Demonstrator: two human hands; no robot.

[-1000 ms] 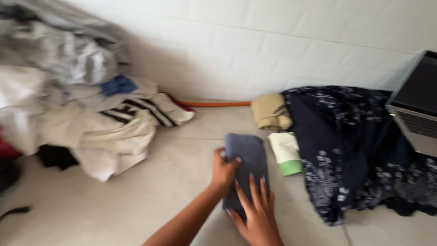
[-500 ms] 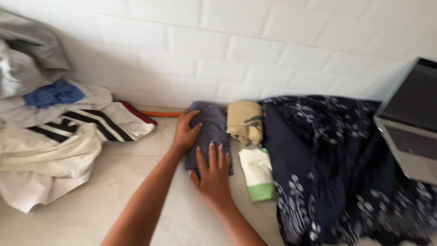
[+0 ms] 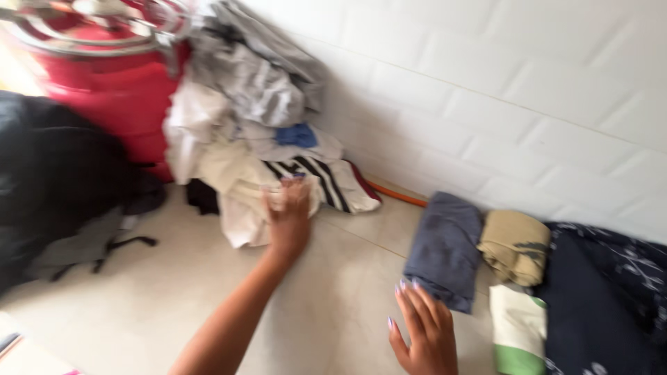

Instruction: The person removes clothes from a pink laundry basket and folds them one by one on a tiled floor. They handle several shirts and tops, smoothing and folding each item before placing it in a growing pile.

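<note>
My left hand [image 3: 288,215] reaches out to the pile of unfolded clothes [image 3: 257,132] against the white wall, its fingers closing on a cream garment [image 3: 236,191] at the pile's front. My right hand [image 3: 425,332] hovers open just below the folded grey-blue garment [image 3: 445,246], which lies on the tiled floor next to a folded tan piece [image 3: 515,244] and a folded white and green piece [image 3: 515,330]. The picture is blurred by motion.
A red drum [image 3: 104,90] with a metal rack on top stands at the upper left. Dark bags [image 3: 48,187] lie left of the pile. A dark patterned cloth [image 3: 611,305] spreads at the right. An orange hose [image 3: 399,194] runs along the wall's base.
Both hands have left the folded grey-blue garment. My left hand has swung left to the clothes pile and my right hand has drawn back. The view has turned left.
</note>
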